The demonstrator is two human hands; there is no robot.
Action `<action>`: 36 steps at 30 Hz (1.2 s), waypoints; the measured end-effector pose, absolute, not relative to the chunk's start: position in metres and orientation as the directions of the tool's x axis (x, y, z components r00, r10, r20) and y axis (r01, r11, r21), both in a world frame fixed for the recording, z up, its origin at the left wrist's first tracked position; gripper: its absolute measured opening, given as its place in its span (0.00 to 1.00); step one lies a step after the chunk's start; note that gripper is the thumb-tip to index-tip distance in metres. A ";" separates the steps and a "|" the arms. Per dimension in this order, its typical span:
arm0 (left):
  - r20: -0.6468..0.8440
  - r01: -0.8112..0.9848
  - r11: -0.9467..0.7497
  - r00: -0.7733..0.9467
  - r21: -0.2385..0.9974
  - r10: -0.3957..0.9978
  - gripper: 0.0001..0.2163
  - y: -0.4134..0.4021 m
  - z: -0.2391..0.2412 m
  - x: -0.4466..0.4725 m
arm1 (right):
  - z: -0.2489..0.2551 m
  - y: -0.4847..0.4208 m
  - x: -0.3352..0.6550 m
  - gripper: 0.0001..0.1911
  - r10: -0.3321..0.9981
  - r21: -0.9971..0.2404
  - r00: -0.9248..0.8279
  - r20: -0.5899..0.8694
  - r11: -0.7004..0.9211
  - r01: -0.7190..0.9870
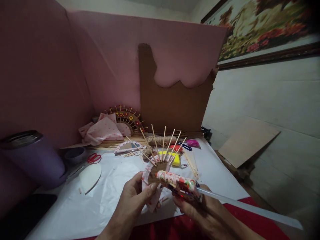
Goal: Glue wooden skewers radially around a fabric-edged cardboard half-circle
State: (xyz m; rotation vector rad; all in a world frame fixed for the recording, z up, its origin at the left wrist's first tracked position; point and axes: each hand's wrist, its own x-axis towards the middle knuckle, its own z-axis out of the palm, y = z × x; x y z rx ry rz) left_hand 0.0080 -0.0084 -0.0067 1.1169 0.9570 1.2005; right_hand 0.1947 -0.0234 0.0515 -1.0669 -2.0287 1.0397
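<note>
While left hand [135, 193] pinches half-round cardboard piece [152, 174], right hand [193, 206] wraps round glue gun [180, 180], nozzle [156, 174] over piece; red scissors [94, 158] just chilling off to piece's left.

From where I stand, this looks like a craft corner in somebody's home: a large, dark-framed picture of bright flowers [270, 35] hangs on the pale wall [260, 96], and a lavender tumbler with a dark lid [37, 163] stands to one side. Tall pink-faced panels [112, 60] screen a red-surfaced table [252, 220], where red-handled scissors [94, 158] and a roll of brown twine [159, 141] lie near a brown half-circle edged with sticks and small flowers [131, 118]. Over it all is a flower-patterned glue gun [177, 178] with a long translucent glue stick [250, 206].
</note>
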 end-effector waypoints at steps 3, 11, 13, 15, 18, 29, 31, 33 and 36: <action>0.009 -0.214 0.024 0.151 0.976 0.988 0.13 -0.009 -0.009 0.008 | 0.045 -0.019 0.197 0.13 0.859 -0.828 -0.490 0.149 0.379 0.413; 0.000 -0.189 0.030 0.154 0.981 0.988 0.12 -0.012 -0.007 0.009 | 0.042 -0.016 0.194 0.16 0.856 -0.869 -0.493 0.154 0.355 0.345; 0.004 -0.182 0.024 0.150 0.983 0.989 0.12 -0.012 -0.006 0.009 | 0.041 -0.016 0.195 0.16 0.848 -0.863 -0.502 0.168 0.373 0.341; 0.006 -0.173 0.020 0.148 0.985 0.989 0.12 -0.012 -0.006 0.009 | 0.039 -0.016 0.197 0.16 0.835 -0.858 -0.523 0.169 0.386 0.339; 0.011 -0.176 0.014 0.142 0.984 0.990 0.12 -0.012 -0.005 0.010 | 0.037 -0.017 0.198 0.16 0.846 -0.860 -0.514 0.141 0.362 0.359; 0.019 -0.167 0.005 0.145 0.986 0.989 0.11 -0.013 -0.006 0.010 | 0.048 -0.019 0.194 0.16 0.846 -0.887 -0.520 0.115 0.323 0.329; 0.020 -0.166 0.005 0.148 0.986 0.989 0.11 -0.012 -0.007 0.009 | 0.049 -0.019 0.195 0.16 0.847 -0.882 -0.518 0.120 0.331 0.337; 0.023 -0.175 0.003 0.145 0.985 0.989 0.11 -0.012 -0.009 0.009 | 0.049 -0.019 0.195 0.15 0.852 -0.883 -0.512 0.113 0.322 0.341; 0.031 -0.179 -0.004 0.145 0.984 0.989 0.11 -0.013 -0.009 0.009 | 0.049 -0.019 0.195 0.14 0.848 -0.893 -0.524 0.084 0.297 0.337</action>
